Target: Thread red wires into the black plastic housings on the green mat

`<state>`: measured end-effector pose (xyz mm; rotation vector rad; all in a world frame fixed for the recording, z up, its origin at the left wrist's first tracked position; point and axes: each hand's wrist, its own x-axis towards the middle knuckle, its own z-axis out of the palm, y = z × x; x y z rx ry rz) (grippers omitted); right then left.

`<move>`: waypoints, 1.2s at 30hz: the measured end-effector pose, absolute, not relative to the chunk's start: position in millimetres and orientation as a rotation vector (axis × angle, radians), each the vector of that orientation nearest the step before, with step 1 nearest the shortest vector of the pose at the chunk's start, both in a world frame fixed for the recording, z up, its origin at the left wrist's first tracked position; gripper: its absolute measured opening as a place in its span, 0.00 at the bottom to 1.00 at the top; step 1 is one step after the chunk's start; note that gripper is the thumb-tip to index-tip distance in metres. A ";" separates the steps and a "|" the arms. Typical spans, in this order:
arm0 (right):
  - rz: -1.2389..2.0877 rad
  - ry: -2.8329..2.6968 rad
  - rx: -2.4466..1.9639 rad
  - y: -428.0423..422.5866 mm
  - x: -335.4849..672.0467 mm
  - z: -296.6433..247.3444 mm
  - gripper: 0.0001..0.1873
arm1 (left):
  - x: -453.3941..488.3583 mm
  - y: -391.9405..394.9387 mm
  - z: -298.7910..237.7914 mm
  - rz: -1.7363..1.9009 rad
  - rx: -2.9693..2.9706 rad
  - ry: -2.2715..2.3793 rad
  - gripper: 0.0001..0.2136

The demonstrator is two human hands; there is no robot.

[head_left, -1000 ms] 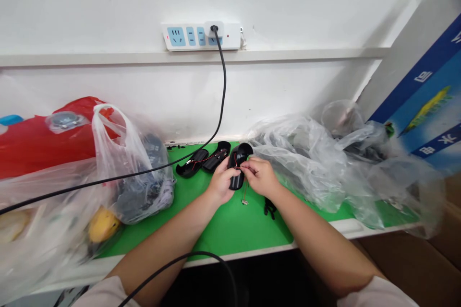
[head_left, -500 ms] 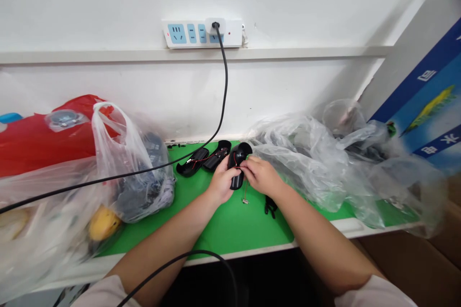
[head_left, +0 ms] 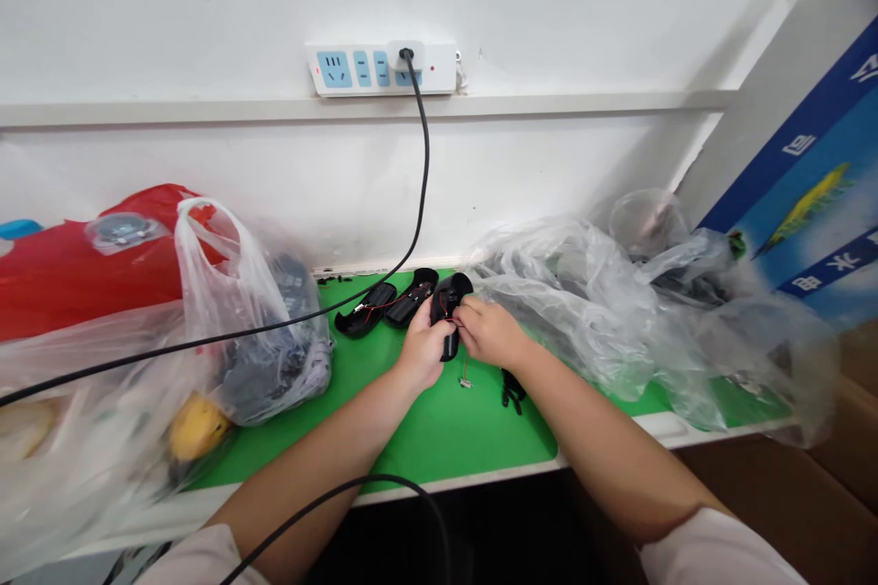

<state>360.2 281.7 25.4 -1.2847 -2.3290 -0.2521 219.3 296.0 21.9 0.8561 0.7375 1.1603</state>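
My left hand (head_left: 423, 349) is closed around a curved black plastic housing (head_left: 451, 290), gripping its lower left side. Thin red wires run inside the hollow of the housing. My right hand (head_left: 488, 329) is closed at its right edge, fingertips pinched on a thin wire (head_left: 453, 321). From under the fingers a wire hangs down to a small pale connector (head_left: 465, 382) above the green surface. Two similar black housings, one farther left (head_left: 366, 311) and one nearer (head_left: 412, 297), lie behind my left hand, joined by a red wire.
A green-topped table (head_left: 453, 439) carries clear plastic bags (head_left: 576, 292) on the right and a white carrier bag (head_left: 240, 320) on the left. Small black parts (head_left: 512, 391) lie by my right wrist. A black cable (head_left: 425, 155) drops from the power strip (head_left: 384, 70) across the left side.
The view has shifted slightly. My right fingers have moved a little against the housing, and its top is tilted slightly differently. Both hands keep their hold.
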 end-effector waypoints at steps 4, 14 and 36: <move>-0.312 -2.257 -1.245 283.0 357.5 20.7 0.10 | 219.2 293.5 26.6 1.181 0.770 0.736 0.22; -0.490 -2.027 -1.154 278.8 348.1 17.7 0.08 | 221.8 285.7 35.6 1.234 0.667 0.720 0.20; 1.332 -0.699 -0.628 246.2 376.2 92.2 0.07 | 204.7 306.6 22.7 1.038 0.654 0.738 0.20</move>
